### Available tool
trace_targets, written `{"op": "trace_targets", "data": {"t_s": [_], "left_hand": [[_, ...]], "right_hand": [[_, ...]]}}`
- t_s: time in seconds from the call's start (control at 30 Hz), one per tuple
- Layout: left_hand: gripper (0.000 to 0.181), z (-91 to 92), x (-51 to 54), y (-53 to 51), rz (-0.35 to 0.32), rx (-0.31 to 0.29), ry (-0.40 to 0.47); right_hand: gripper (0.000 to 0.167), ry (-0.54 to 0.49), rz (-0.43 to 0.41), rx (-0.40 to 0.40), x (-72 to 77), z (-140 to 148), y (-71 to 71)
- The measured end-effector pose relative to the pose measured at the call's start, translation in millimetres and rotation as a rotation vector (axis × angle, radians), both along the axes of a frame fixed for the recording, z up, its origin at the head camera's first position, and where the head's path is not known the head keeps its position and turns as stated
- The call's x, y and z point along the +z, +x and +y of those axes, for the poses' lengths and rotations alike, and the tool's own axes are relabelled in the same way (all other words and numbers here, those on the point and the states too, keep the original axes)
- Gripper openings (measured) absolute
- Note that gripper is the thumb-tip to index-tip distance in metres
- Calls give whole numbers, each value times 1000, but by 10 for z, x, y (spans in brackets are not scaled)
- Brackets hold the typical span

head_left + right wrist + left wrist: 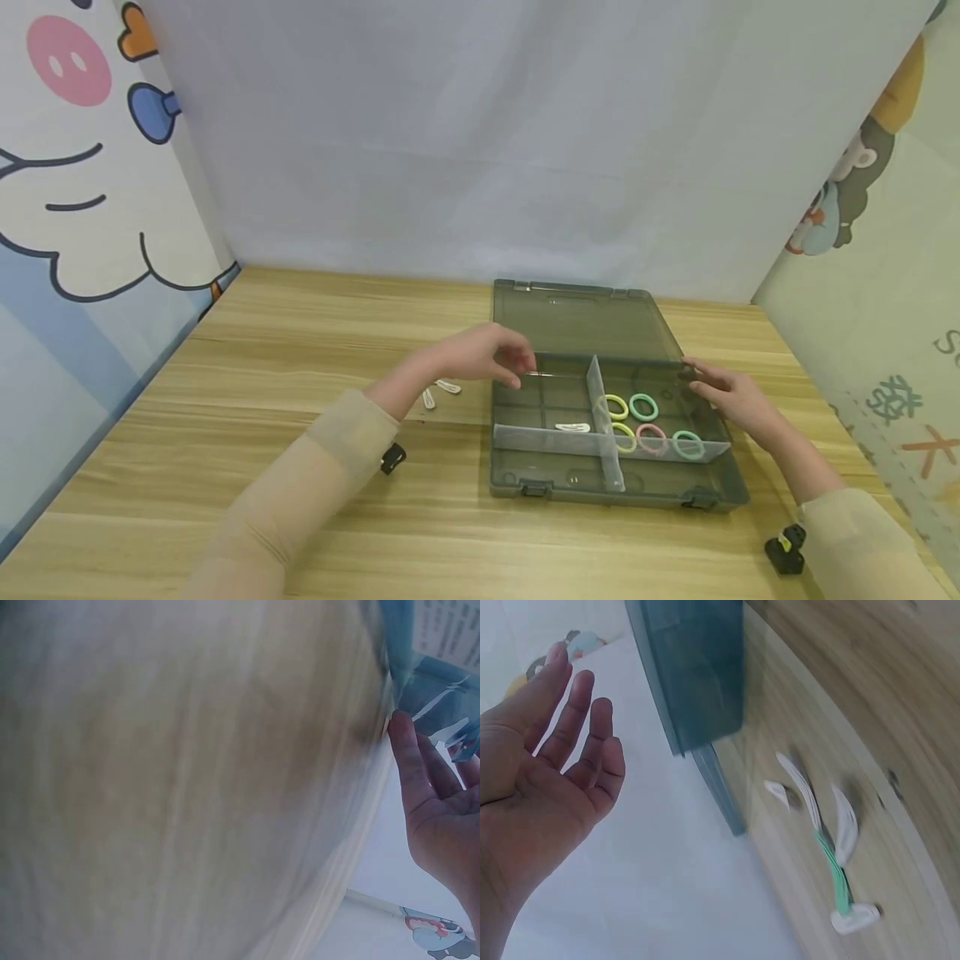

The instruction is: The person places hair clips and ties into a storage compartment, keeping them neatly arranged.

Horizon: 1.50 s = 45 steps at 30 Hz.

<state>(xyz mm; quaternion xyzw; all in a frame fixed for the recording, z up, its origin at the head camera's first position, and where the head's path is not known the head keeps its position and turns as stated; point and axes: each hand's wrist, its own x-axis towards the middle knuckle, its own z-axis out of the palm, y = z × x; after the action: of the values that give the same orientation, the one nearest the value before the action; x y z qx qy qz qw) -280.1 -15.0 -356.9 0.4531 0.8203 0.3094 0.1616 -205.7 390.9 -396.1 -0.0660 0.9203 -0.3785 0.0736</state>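
Note:
A dark translucent organizer box lies with its lid folded back. My left hand hovers above its left wall, the fingers loosely bent and holding nothing; the left wrist view shows the palm empty. At the box's right rim, my right hand touches the wall with extended fingers. One white hair clip lies in the left compartment. Yellow, pink and green rings, among them a green ring and a pink ring, are right of the long divider.
More white hair clips lie on the wooden table left of the box, partly behind the left forearm. In the left wrist view a green strip lies among them. A pale curtain hangs behind the table.

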Motion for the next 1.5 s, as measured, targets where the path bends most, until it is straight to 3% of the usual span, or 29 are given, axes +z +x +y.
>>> {"op": "trace_targets", "data": {"t_s": [0.27,0.47,0.8,1.03,1.33,1.5], "left_hand": [[26,-383,-38,-71,49,16,6],[25,-679,-65,-131,30,77,9],[27,-1065,-233,-250,-11,162,5],[24,-1191,-362,-293,-24,198,-25],[22,-1238,-543,-358,-94,240,-39],[20,-1212,-581,-387,-107,224,-47]], "right_hand": [[55,14,6,-6,-16,5,7],[55,11,9,-2,-19,3,2],[55,9,8,0,-13,4,-8],[55,14,15,0,-21,9,-15],[55,10,19,-5,-30,17,-22],[55,16,21,-10,-30,14,-23]]}}
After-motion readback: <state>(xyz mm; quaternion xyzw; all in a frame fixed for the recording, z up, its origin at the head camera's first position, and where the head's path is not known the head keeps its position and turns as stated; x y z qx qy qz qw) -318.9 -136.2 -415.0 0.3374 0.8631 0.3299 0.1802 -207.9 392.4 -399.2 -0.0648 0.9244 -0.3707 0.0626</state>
